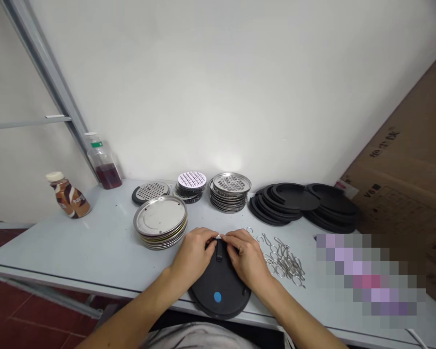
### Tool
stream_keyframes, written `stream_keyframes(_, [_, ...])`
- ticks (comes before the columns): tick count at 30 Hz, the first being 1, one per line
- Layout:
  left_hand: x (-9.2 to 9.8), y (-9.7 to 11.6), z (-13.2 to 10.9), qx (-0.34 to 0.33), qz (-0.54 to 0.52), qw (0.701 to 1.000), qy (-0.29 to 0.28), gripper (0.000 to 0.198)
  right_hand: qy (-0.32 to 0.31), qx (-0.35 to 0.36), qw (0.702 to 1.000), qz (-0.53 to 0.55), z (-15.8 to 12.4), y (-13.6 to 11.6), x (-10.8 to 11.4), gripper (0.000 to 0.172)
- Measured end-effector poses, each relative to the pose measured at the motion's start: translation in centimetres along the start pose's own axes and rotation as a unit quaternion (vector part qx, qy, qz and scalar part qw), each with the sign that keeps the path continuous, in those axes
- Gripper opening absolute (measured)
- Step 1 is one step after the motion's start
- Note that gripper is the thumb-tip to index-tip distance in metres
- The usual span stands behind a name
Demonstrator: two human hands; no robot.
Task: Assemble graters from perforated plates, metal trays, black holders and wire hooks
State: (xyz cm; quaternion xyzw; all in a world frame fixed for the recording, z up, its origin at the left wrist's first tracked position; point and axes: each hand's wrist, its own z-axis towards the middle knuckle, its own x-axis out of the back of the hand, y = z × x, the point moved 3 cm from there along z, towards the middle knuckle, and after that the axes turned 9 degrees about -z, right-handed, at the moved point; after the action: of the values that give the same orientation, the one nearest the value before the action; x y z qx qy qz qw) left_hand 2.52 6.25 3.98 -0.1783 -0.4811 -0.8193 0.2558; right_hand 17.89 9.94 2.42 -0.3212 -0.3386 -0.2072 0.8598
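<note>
A round black disc (220,288) with a blue dot lies at the table's front edge. Both hands rest on its far rim. My left hand (194,254) and my right hand (245,257) have their fingers curled together, pinching a small silver metal piece (218,237) above a black tab on the disc. Just right of my right hand lies a loose pile of metal rings and wire clips (285,261).
Behind the hands stand a stack of steel plates (160,222), stacks of perforated metal discs (229,191) and two piles of black discs (305,203). Two bottles (70,196) sit at the left. A cardboard box (407,184) leans at the right.
</note>
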Motion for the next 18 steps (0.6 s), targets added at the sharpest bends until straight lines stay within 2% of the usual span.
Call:
stream_keyframes(10, [-0.38,-0.07,0.13,0.004,0.048,0.999,-0.001,0.028,-0.005,0.003,1.0,0.004,0.21,-0.36,0.14,0.036])
stream_keyframes(18, [-0.47,-0.56,0.31,-0.006,0.042,0.999,0.006,0.022,-0.014,-0.026,0.999,-0.015,-0.04,-0.37,-0.14,0.03])
